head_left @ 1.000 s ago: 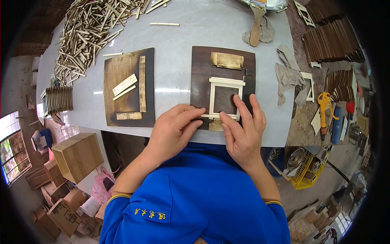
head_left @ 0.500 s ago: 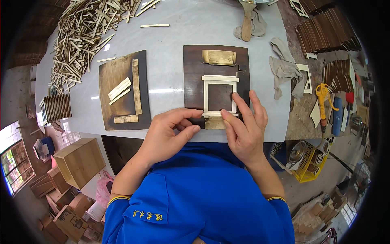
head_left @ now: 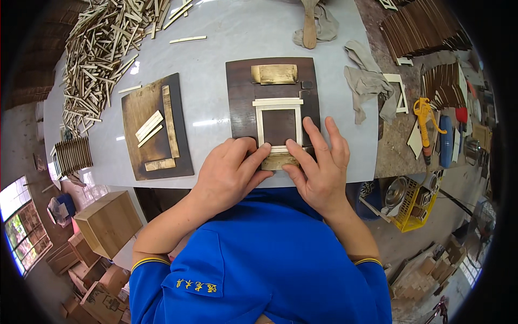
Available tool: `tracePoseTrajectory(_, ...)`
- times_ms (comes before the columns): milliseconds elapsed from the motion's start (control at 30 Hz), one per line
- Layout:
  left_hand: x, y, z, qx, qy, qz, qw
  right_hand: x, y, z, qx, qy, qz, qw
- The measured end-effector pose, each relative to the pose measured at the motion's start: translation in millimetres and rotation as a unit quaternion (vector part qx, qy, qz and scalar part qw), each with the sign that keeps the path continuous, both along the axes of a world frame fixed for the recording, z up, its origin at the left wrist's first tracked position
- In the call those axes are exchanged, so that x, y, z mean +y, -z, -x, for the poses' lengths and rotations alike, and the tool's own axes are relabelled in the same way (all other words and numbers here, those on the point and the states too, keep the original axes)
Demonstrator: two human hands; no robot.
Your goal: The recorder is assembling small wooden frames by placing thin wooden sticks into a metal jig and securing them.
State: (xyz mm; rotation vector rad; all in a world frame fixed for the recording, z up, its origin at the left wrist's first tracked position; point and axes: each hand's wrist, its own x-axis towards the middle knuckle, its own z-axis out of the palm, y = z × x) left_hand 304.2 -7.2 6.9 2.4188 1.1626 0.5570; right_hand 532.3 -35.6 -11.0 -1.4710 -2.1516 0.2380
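Note:
A small pale wooden frame (head_left: 260, 124) lies flat on a dark board (head_left: 243, 81) fitted with worn wooden stop blocks. A pale strip runs across its far end, another along its near end. My left hand (head_left: 224, 173) has its curled fingers at the frame's near left corner, a fingertip pressing the near strip and the thumb low by the near block (head_left: 280, 160). At the near right corner, my right hand (head_left: 324, 175) presses the strip with one fingertip, its thumb at the same block. Its other fingers stretch forward along the frame's right side.
Left of the board lies a second board (head_left: 137, 108) with loose strips (head_left: 149, 125) on it. A large pile of strips (head_left: 102, 59) covers the far left. A brush (head_left: 309, 27), a grey cloth (head_left: 359, 81), a yellow air gun (head_left: 424, 116) and stacked frames (head_left: 421, 27) lie beyond and right.
My left hand has moved right, its fingertip now on the near strip. My right thumb has dropped to the near block. The whole view has shifted slightly.

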Motion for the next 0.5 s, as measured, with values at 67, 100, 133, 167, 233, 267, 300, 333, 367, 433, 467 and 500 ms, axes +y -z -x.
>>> tracePoseTrajectory(67,1,0,1,-0.003,0.002,0.011,1.000,1,-1,-1,0.002,-0.003,0.002,1.000)
tracePoseTrajectory(100,2,-1,2,-0.005,0.005,0.023,1.000,2,-1,-2,0.004,-0.006,0.004,1.000)
tracePoseTrajectory(133,3,-2,3,-0.007,0.007,0.034,0.999,2,-2,-2,0.006,-0.009,0.006,1.000)
tracePoseTrajectory(167,4,-4,3,-0.010,0.010,0.045,0.999,3,-3,-4,0.008,-0.012,0.008,1.000)
tracePoseTrajectory(233,9,-9,8,-0.021,0.008,0.063,0.998,7,-6,-8,0.028,-0.026,0.020,0.999)
tracePoseTrajectory(267,12,-12,10,-0.033,0.007,0.086,0.996,9,-7,-12,0.048,-0.039,0.036,0.997)
tracePoseTrajectory(300,16,-15,11,-0.045,0.006,0.109,0.993,11,-8,-16,0.067,-0.053,0.053,0.995)
tracePoseTrajectory(333,19,-17,12,-0.057,0.006,0.133,0.989,13,-9,-19,0.085,-0.067,0.070,0.992)
tracePoseTrajectory(367,24,-18,12,-0.056,0.006,0.128,0.990,17,-10,-21,0.086,-0.067,0.065,0.992)
tracePoseTrajectory(433,41,-14,8,-0.078,-0.021,0.073,0.994,31,-9,-26,0.132,-0.074,0.084,0.985)
tracePoseTrajectory(467,49,-11,6,-0.089,-0.034,0.045,0.994,39,-9,-28,0.154,-0.078,0.094,0.980)
tracePoseTrajectory(500,57,-9,4,-0.100,-0.046,0.018,0.994,48,-8,-29,0.177,-0.082,0.104,0.975)
